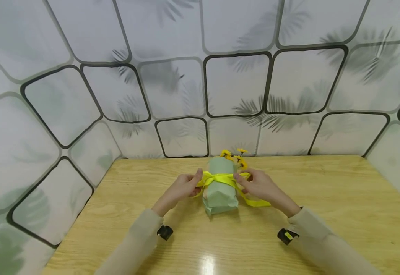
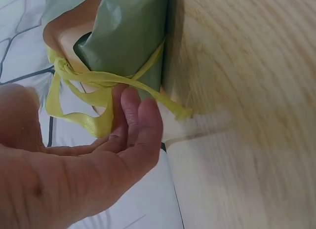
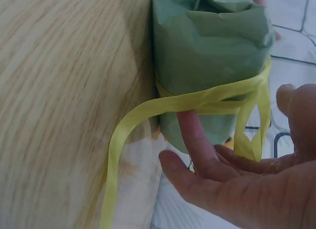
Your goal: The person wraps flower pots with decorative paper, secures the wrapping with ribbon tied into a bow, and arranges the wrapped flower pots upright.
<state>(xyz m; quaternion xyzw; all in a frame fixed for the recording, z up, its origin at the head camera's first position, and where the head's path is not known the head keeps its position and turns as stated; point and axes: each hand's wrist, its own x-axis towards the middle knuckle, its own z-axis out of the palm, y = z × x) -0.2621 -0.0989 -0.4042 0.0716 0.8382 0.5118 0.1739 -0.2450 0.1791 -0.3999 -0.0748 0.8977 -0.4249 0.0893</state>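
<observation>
A bouquet wrapped in green paper [image 1: 220,200] lies on the table, its yellow flowers [image 1: 242,163] poking out at the far end. Around its middle runs a yellow ribbon [image 1: 222,178] tied in a bow. My left hand [image 1: 182,188] is at the left side of the bow; in the left wrist view its fingers touch a ribbon loop [image 2: 96,123], with the thumb apart. On the other side is my right hand [image 1: 260,186]. Its fingers rest against the ribbon and the right loop [image 3: 249,146], the thumb standing off. One ribbon tail [image 3: 114,160] trails onto the table.
The light wooden table [image 1: 117,233] reaches back to a patterned cloth wall [image 1: 236,86] with dark outlines and leaf prints. Similar cloth closes off the left and right sides. A small black device [image 1: 165,232] is strapped at each wrist.
</observation>
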